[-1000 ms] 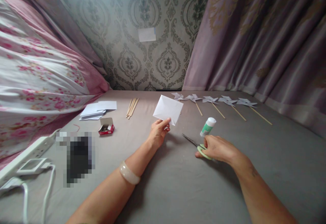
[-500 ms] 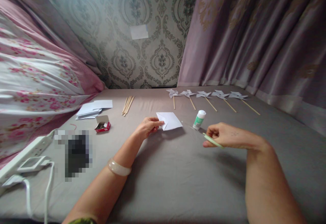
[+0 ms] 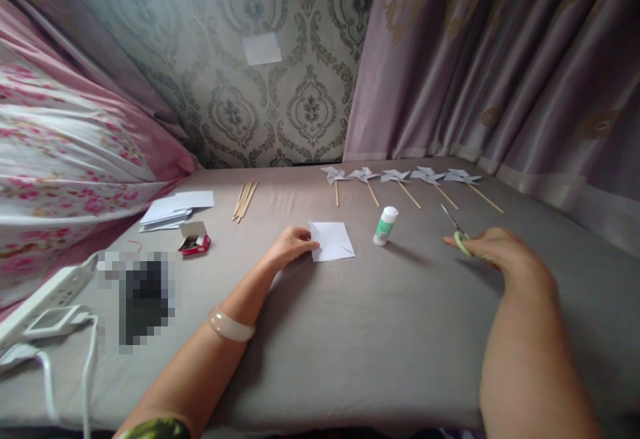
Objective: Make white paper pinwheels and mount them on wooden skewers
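My left hand pinches the left edge of a white square of paper between thumb and fingers. Slits show at the square's lower right and upper left corners, and it lies flat or nearly flat on the bed-like surface. Off to the right, my right hand is closed on a pair of scissors with pale green handles, their blades pointing away from me. Some of the right fingers are hidden under the hand. Between the hands a green and white glue stick stands upright, capped in white.
Several paper pinwheels on sticks lie in a row at the back right. Loose wooden sticks, a stack of white paper and an open red box are at left. A power strip with cables occupies the near left.
The paper has turned and come down flatter under my left hand. My right hand has moved right with the scissors, whose blades now show pointing away. The view has shifted slightly.
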Demonstrator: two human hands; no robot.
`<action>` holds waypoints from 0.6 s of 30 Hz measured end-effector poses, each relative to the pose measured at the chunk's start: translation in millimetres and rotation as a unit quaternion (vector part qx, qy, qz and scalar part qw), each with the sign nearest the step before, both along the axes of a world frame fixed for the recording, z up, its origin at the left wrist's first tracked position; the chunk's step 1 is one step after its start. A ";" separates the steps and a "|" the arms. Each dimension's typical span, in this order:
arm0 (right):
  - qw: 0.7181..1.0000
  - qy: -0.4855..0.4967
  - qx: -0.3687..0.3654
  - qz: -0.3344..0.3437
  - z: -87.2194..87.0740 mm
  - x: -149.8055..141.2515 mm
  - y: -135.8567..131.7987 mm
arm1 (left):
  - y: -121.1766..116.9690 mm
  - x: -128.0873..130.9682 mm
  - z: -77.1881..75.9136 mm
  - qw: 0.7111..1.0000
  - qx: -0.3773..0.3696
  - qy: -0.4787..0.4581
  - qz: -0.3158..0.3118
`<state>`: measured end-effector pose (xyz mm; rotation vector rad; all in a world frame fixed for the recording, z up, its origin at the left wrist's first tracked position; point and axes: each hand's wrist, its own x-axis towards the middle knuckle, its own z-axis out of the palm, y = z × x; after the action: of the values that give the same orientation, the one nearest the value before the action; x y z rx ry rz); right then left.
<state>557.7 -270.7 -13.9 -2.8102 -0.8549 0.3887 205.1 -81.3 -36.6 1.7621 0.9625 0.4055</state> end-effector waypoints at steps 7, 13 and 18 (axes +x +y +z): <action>0.996 0.059 -0.066 0.009 -6.3 -10.5 9.8 | 0.8 3.7 -6.3 0.998 0.058 -0.003 0.006; 0.984 0.169 0.060 0.019 -5.5 -19.0 -0.2 | 2.9 3.5 -8.1 0.997 0.071 -0.006 0.027; 0.972 0.212 0.097 -0.014 -4.2 -19.2 -2.9 | 7.4 2.6 -13.8 0.997 0.065 -0.011 0.048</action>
<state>538.5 -273.6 -18.1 -2.4240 -0.7107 0.8140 207.7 -73.9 -50.5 1.8289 1.0277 0.5602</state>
